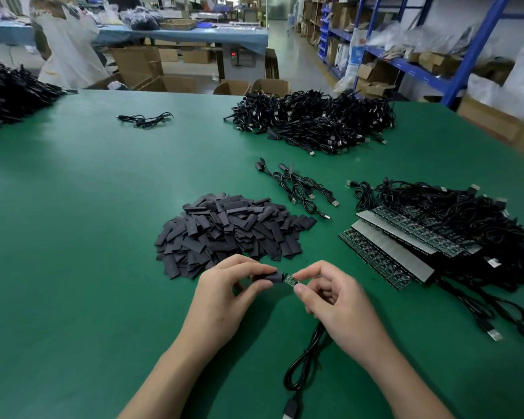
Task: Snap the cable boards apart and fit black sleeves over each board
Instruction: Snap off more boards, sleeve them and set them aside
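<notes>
My left hand (224, 300) pinches a black sleeve (271, 277) between thumb and fingers, just above the green table. My right hand (333, 300) grips a small green cable board (291, 280) by its right end. The board's left end sits at the sleeve's mouth. The board's black cable (306, 361) hangs below my right hand and loops down to a USB plug at the bottom edge. A pile of loose black sleeves (230, 231) lies just beyond my hands. Unsnapped board strips (387, 255) with their cables lie stacked to the right.
A big heap of black cables (312, 119) sits at the back right, and a few sleeved cables (300, 189) lie in the middle. Another black heap (9, 95) fills the far left. A lone cable (146, 119) lies at the back. A person stands beyond the table; shelving runs along the right.
</notes>
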`<move>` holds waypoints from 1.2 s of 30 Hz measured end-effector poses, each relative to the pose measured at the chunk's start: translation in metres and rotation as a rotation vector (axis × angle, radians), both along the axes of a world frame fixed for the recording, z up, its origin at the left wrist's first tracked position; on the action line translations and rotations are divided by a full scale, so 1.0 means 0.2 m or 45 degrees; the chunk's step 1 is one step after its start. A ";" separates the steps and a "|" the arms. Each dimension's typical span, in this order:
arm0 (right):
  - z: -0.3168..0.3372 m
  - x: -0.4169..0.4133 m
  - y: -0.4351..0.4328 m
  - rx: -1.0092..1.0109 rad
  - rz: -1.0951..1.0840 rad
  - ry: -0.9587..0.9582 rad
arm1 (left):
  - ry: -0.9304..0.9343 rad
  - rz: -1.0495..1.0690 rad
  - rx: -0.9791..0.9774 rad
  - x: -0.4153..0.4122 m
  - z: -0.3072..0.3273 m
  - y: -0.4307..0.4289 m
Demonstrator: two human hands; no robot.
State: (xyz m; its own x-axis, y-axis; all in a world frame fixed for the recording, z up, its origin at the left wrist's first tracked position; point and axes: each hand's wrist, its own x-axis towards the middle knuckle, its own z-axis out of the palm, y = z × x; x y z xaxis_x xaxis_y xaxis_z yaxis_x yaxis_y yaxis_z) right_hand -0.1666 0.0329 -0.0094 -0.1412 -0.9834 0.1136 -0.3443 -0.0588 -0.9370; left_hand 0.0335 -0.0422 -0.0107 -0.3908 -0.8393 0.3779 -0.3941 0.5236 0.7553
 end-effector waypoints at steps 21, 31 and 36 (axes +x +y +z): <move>0.02 0.01 0.01 0.084 -0.047 0.063 | -0.251 -0.118 -0.112 0.02 -0.01 0.00; 0.01 0.00 0.01 0.124 0.006 0.030 | -0.197 -0.137 -0.085 0.01 -0.02 0.02; 0.02 -0.03 -0.01 0.152 0.039 -0.051 | -0.123 -0.045 -0.119 0.02 -0.01 0.01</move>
